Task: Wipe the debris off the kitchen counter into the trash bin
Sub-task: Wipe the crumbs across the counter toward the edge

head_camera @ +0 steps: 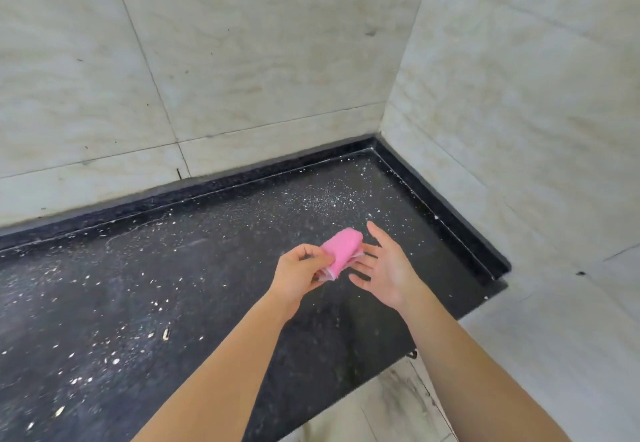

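Observation:
A folded pink cloth [341, 251] is pinched in my left hand [298, 277] above the black granite counter [173, 303]. My right hand [384, 268] is held beside it, palm up and fingers spread, its fingertips close under the cloth's right edge. White crumbs and powder are scattered over the counter, thickest in a patch of debris [325, 199] near the back right corner and in loose bits at the front left. No trash bin is in view.
Pale tiled walls [242, 60] close the counter at the back and on the right, with a raised black lip [443, 206] along both. The counter's front edge runs diagonally at the lower right, over a light floor [398, 407].

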`<state>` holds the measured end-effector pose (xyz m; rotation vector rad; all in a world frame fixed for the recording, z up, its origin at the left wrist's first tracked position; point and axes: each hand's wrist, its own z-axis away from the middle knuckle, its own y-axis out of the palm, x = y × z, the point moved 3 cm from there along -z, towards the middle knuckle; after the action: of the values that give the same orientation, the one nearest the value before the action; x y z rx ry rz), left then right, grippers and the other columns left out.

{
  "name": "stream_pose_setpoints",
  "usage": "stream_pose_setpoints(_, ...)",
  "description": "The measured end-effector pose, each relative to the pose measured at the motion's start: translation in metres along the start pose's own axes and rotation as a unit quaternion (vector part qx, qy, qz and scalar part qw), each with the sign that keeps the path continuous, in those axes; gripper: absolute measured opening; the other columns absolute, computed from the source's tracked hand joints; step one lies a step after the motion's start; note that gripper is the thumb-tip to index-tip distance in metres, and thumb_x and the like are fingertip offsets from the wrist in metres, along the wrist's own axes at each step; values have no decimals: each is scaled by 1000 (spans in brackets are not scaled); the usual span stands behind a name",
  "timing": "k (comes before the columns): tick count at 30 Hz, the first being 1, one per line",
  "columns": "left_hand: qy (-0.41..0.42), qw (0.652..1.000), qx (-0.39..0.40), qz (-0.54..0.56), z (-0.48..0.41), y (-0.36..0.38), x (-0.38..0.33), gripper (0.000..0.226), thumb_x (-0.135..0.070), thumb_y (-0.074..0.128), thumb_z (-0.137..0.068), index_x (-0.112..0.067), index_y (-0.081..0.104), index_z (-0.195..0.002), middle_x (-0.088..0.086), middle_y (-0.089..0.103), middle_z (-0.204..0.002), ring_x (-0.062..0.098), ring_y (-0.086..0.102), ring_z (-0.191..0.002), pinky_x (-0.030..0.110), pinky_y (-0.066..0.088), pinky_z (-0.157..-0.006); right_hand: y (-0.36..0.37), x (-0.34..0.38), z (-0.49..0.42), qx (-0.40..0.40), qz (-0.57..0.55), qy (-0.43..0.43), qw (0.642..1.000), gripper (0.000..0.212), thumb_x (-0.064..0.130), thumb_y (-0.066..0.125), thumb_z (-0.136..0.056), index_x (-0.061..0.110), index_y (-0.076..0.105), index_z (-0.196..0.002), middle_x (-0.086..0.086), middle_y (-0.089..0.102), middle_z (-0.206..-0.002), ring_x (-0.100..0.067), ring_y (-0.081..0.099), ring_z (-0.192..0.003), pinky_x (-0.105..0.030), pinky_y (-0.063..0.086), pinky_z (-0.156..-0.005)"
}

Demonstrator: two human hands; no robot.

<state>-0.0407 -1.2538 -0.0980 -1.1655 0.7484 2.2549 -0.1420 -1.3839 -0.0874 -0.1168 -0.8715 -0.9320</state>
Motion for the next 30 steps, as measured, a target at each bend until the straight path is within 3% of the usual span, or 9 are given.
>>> stream_pose_setpoints(4,-10,998,-32,52,-35,27,5,16,2,70,-80,-8,58,-81,10,65,-76,18,63,-62,31,58,-69,-5,11,-31,37,46,10,998,22,40,67,-79,19,72,-84,-8,71,-97,-22,63,-101,-45,40,-100)
stream_pose_setpoints(8,-28,995,-61,78,-74,50,15,14,5,68,-80,-6,59,-81,16,66,-81,25,64,-72,34,58,-76,-15,28,-83,-45,8,33,998,25,26,61,-91,14,60,-113,-15,65,-112,-27,64,-102,-47,52,-92)
stream_pose_setpoints(11,-14,987,-150,-49,-107,54,20,10,-3,62,-82,-12,62,-86,9,72,-92,24,65,-78,31,51,-69,-31,49,-127,-105,77,10,991,32,23,61,-91,19,54,-122,-9,60,-120,-26,61,-106,-43,52,-93)
stream_pose_setpoints(14,19,926,-278,-253,-133,45,21,20,-13,56,-88,-20,58,-107,-2,58,-113,17,53,-94,26,39,-76,-53,80,-163,-109,248,-64,961,17,29,60,-90,17,62,-102,-2,64,-101,-17,62,-92,-36,53,-84)
stream_pose_setpoints(17,47,858,-361,-362,-153,23,29,31,-11,49,-91,-13,51,-122,5,47,-129,25,36,-121,33,36,-93,-73,109,-202,-108,415,-107,897,34,37,49,-91,7,64,-99,-10,67,-93,-25,66,-89,-42,55,-83)
stream_pose_setpoints(21,42,781,-418,-461,-173,-10,41,33,-9,49,-92,-5,52,-124,13,40,-142,33,29,-131,45,27,-110,-87,150,-254,-129,531,-161,822,41,30,34,-96,-2,54,-111,-14,59,-102,-26,58,-87,-37,48,-78)
stream_pose_setpoints(24,46,754,-438,-488,-188,-25,41,31,-11,47,-94,-3,52,-124,14,37,-145,34,27,-135,47,22,-114,-85,188,-288,-132,614,-230,744,38,24,36,-98,-5,50,-118,-20,51,-113,-27,51,-84,-34,40,-71)
stream_pose_setpoints(28,49,742,-461,-484,-202,-31,42,32,-16,43,-97,-4,49,-126,12,35,-145,33,24,-134,45,17,-115,-76,230,-330,-132,715,-285,625,37,13,48,-94,-3,48,-127,-23,45,-124,-43,57,-100,-45,46,-88)
stream_pose_setpoints(30,55,736,-476,-479,-205,-32,44,31,-15,43,-97,-4,48,-125,12,36,-143,32,25,-132,45,20,-114,-72,240,-352,-127,762,-296,563,38,7,52,-92,0,50,-129,-22,43,-128,-44,58,-100,-47,48,-87)
